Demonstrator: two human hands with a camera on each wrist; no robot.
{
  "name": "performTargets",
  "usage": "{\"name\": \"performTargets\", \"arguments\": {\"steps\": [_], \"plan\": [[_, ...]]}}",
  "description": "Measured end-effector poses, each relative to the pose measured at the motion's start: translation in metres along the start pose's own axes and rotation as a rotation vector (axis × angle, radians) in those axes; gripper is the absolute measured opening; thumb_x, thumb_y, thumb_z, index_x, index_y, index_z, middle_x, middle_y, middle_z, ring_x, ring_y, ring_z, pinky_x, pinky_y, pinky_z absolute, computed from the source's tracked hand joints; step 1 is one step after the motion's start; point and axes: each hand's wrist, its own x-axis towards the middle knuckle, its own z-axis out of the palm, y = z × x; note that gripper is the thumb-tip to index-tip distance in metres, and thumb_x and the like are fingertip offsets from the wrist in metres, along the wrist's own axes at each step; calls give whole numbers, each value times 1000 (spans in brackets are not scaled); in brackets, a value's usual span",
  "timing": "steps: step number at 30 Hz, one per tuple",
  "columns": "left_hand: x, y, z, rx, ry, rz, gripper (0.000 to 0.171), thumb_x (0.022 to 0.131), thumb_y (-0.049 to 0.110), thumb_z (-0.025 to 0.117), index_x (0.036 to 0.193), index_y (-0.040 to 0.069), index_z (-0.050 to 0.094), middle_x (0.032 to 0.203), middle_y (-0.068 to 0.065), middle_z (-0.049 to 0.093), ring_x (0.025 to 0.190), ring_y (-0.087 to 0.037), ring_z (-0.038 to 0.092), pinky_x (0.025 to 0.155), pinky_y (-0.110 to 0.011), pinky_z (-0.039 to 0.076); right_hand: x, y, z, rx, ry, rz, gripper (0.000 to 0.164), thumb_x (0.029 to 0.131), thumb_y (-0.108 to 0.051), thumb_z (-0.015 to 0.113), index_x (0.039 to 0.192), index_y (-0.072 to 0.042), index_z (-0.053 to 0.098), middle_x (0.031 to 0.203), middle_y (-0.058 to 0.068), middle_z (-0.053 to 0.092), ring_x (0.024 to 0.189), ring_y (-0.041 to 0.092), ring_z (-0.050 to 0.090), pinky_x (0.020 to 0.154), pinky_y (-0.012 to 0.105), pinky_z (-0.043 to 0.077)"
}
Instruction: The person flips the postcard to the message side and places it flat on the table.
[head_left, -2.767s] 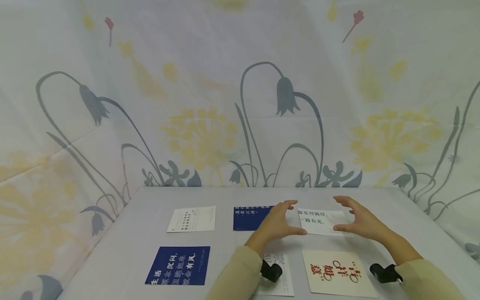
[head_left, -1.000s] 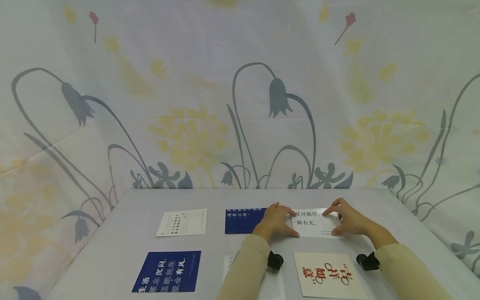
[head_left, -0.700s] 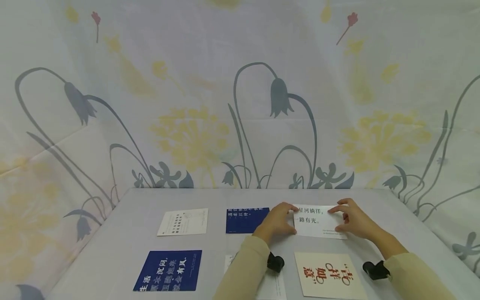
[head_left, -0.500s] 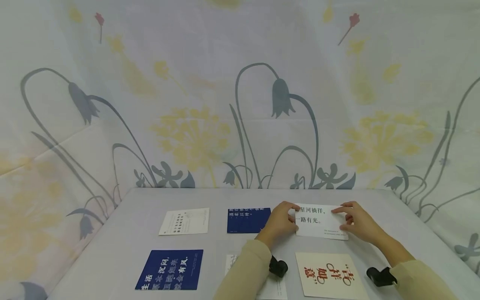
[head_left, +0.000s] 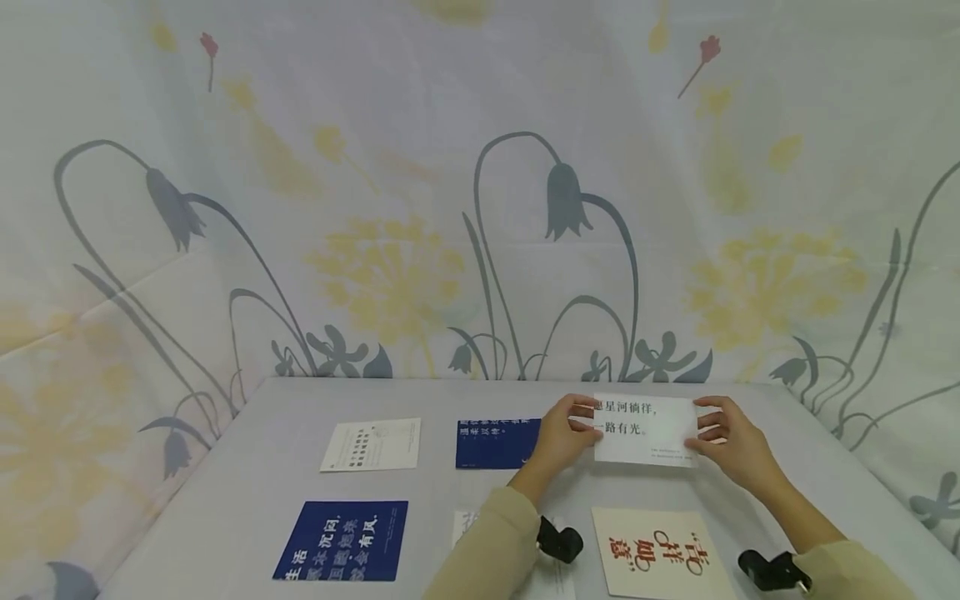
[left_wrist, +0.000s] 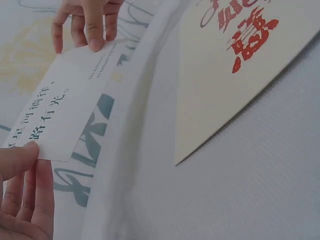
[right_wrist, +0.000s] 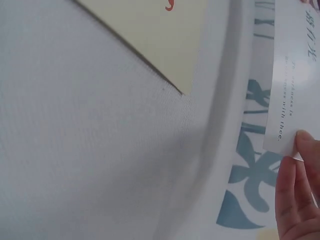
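Note:
A white postcard [head_left: 645,429] with dark Chinese lettering is held up above the back right of the table, its printed face toward me. My left hand [head_left: 564,435] pinches its left edge, thumb in front and fingers behind. At the opposite edge my right hand [head_left: 738,442] pinches it the same way. The left wrist view shows the card [left_wrist: 70,95] stretched between both hands, the thumbs on its face. In the right wrist view, small English print shows on the card [right_wrist: 295,100] near my right thumb.
A cream card [head_left: 663,552] with red lettering lies nearest below. Left of my arm are a blue card [head_left: 495,443], a white card [head_left: 372,444] and a larger blue card [head_left: 345,540]. Another white card [head_left: 558,579] is partly under my left sleeve. A floral cloth [head_left: 405,167] hangs behind the table.
Both hands came down to the white postcard, took hold of its side edges and raised it off the table, tilting it up toward me. The other cards stay where they were.

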Motion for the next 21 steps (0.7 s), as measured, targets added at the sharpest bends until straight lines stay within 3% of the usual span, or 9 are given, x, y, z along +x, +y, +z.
{"name": "performTargets", "arguments": {"steps": [3,7,9,12,16,18,21], "plan": [[-1,2,-1,-70,27,-16,35,74,-9,71,104,8,62,88,0,63,72,-9,59,62,-21,53,-2,-3,-3,33,7,46,62,78,-5,74,128,6,38,93,19,64,72,7,60,58,19,50],[-1,-1,-2,-49,52,-22,21,76,-2,73,95,4,66,80,2,63,70,-6,58,61,-19,52,-2,-6,-3,73,36,63,44,82,-7,70,117,10,48,87,18,66,67,3,61,58,19,50],[-1,-3,-2,-45,65,-23,14,77,0,73,90,3,68,77,3,62,68,-5,58,60,-18,52,0,7,2,100,62,45,35,84,-11,70,108,9,55,84,14,67,67,5,63,57,22,52],[-2,-5,-3,-47,83,-20,8,79,4,73,85,2,68,74,4,61,65,-4,57,59,-18,52,6,45,16,116,115,28,31,86,-22,69,101,4,62,82,8,68,66,7,65,55,21,53],[-3,-4,-4,-3,99,6,6,81,10,72,83,5,68,74,6,60,66,-2,54,60,-16,48,14,86,28,100,150,57,39,86,-40,65,99,-4,66,81,2,69,65,9,65,56,17,51],[-3,-2,-4,25,109,12,7,81,13,72,83,7,68,74,8,60,66,-1,52,60,-17,45,16,88,29,158,138,72,48,84,-49,62,101,-3,65,82,4,69,66,11,66,58,19,53],[-3,-2,-5,37,116,0,7,81,15,72,83,9,68,75,9,59,67,-1,51,60,-17,44,16,84,26,332,94,80,63,82,-56,61,103,4,62,83,8,68,69,15,67,61,25,55]]}}
